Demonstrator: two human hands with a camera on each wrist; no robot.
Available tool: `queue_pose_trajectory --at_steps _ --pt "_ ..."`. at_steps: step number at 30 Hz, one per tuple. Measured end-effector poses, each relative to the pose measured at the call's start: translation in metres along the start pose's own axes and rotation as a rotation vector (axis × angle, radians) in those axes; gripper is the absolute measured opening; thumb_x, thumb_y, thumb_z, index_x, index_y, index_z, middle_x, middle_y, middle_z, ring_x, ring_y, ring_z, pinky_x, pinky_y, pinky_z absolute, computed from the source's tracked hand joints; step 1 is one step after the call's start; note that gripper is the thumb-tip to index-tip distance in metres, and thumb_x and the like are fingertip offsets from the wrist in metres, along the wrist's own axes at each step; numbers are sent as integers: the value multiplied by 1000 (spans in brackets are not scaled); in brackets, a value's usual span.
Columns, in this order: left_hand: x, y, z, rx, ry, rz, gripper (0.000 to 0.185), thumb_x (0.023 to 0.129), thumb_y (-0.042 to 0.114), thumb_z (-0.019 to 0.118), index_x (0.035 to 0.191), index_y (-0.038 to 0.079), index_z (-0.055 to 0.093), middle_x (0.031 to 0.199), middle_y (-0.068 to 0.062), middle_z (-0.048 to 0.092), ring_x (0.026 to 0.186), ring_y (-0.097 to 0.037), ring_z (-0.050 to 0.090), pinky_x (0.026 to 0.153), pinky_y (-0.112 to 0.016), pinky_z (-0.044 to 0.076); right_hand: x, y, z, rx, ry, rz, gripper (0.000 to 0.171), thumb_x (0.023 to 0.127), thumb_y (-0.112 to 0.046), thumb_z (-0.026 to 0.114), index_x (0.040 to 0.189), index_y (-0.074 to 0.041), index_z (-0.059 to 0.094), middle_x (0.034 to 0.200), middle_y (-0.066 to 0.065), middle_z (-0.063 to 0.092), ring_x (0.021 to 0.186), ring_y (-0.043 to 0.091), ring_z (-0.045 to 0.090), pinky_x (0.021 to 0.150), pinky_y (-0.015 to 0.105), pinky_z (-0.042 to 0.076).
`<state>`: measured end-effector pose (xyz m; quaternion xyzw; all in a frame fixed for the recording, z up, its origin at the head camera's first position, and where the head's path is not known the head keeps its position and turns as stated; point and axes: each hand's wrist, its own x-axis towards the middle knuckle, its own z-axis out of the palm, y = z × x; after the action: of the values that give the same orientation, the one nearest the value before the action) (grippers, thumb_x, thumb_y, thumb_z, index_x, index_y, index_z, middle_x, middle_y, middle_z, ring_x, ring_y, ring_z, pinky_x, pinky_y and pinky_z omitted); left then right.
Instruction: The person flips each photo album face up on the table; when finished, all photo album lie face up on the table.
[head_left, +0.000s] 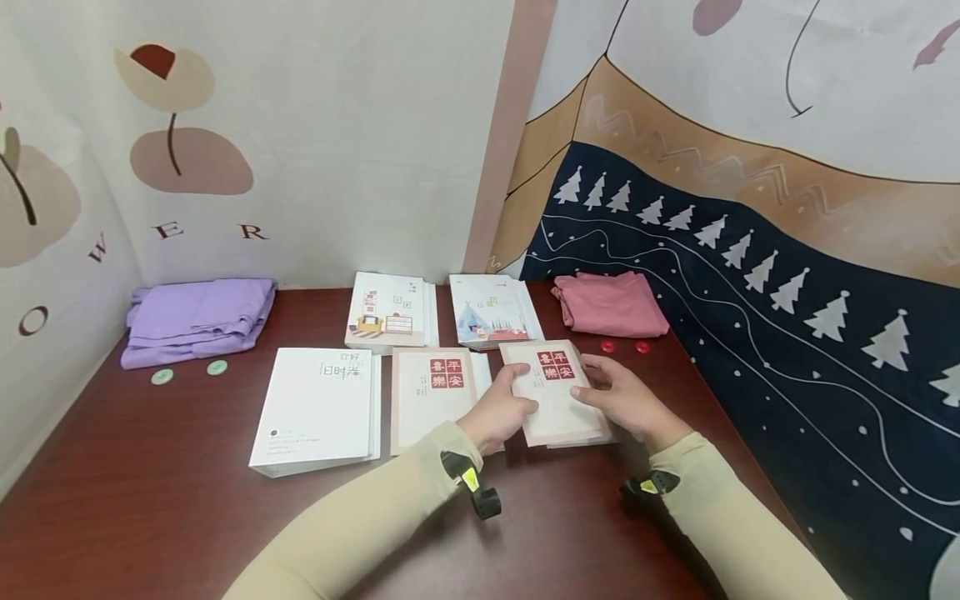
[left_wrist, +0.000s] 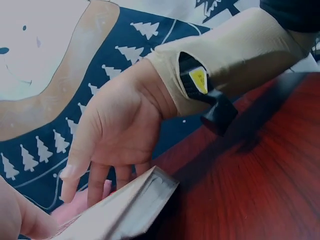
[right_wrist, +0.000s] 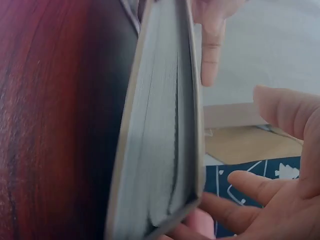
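Observation:
A pale hardcover book (head_left: 566, 417) with red character squares is tilted above the tabletop's right half. My left hand (head_left: 497, 410) pinches its left side, thumb on the cover and fingers underneath. Beside the opposite side is my right hand (head_left: 626, 402). In the right wrist view, the right hand (right_wrist: 285, 185) has lower fingers touching the book's edge while its thumb stays apart from the cover; the book's page block (right_wrist: 155, 110) faces that camera. A similar book (head_left: 431, 412) lies just left of the held one, partly covered by my left forearm.
A larger white book (head_left: 315, 408) lies at left. Two illustrated white books (head_left: 390, 308) (head_left: 495, 308) lie behind. Folded purple cloth (head_left: 198, 321) with two green buttons (head_left: 217, 367) is far left; folded pink cloth (head_left: 611, 304) with two red buttons (head_left: 608, 346) is far right. Printed curtains border the table.

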<state>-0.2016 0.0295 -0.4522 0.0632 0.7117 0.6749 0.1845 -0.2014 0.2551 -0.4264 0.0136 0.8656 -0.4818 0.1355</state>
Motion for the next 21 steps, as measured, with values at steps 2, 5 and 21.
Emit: queue_pose_trajectory --at_steps 2,5,21 --pt "-2 4 -3 23 -21 13 73 90 -6 60 159 3 35 148 -26 50 124 -31 60 106 -43 54 -4 -3 0 21 -9 -33 80 99 -24 74 165 -7 32 162 24 43 146 45 45 114 58 47" --pt "-6 13 -9 67 -44 41 72 93 -3 59 160 6 35 144 -23 55 111 -24 66 93 -34 59 -10 -10 0 66 -38 -99 78 100 -17 73 164 -6 32 159 27 47 146 47 45 113 59 47" --pt "-21 30 -18 -152 -311 210 73 111 13 39 171 26 0 167 -24 35 140 -48 52 116 -66 40 -36 -34 7 417 -196 -224 72 114 -32 39 170 -22 -5 171 31 15 152 59 25 110 80 34"
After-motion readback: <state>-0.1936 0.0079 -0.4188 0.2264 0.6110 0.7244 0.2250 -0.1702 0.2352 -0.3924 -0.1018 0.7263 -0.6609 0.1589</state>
